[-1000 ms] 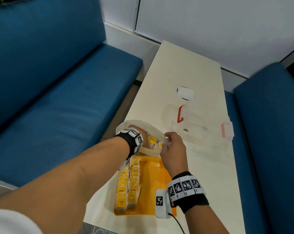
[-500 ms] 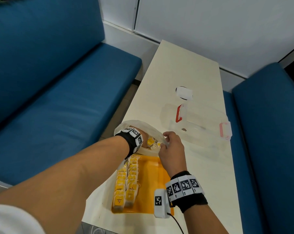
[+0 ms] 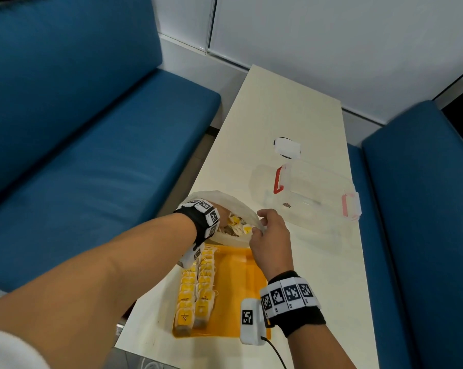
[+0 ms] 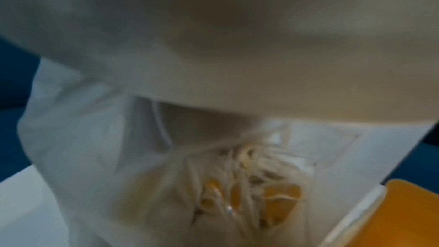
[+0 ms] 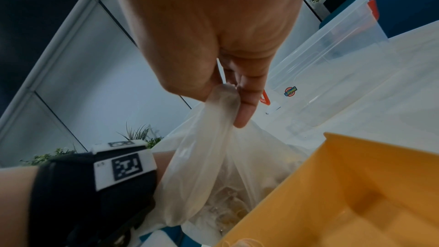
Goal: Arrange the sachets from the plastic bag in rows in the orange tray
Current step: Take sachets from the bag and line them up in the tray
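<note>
I see orange tray (image 3: 233,278), yellow-white sachets (image 3: 195,288) inside; translucent white plastic bag (image 3: 225,198) behind tray; blue sofas (image 3: 78,145)

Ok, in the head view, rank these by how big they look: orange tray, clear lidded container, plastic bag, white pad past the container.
1. Clear lidded container, though only narrowly
2. Orange tray, partly covered
3. Plastic bag, partly hidden by both hands
4. White pad, though farthest away
</note>
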Tool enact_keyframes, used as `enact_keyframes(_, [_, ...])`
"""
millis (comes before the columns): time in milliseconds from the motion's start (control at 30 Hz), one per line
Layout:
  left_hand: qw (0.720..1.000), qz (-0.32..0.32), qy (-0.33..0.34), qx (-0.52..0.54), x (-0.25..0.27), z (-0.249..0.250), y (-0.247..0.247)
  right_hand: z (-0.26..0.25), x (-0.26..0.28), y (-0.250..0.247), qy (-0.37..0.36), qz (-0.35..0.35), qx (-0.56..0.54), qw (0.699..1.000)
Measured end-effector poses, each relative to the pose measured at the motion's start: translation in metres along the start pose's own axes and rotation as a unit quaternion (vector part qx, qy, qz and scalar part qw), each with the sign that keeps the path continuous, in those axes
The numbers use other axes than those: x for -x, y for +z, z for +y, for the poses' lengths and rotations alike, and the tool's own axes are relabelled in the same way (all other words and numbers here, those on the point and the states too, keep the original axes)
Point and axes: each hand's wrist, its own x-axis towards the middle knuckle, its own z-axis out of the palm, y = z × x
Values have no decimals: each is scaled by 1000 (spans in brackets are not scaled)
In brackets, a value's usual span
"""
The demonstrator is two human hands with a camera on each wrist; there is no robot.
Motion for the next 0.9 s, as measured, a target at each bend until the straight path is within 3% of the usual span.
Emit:
enact_keyframes(133, [1000, 17, 20, 1, 17, 9, -23, 0, -5, -2, 16, 11, -21, 1000])
enact_keyframes(400, [986, 133, 39, 97, 62, 6, -42, 0, -19, -6, 41, 26, -45, 998])
enact_keyframes(733, [971, 179, 66, 145, 77, 0, -42, -2, -25, -4, 39, 24, -54, 997])
enact_keyframes(900, [968, 191, 49, 155, 80, -3, -44, -3, -25, -4, 39, 19, -49, 998])
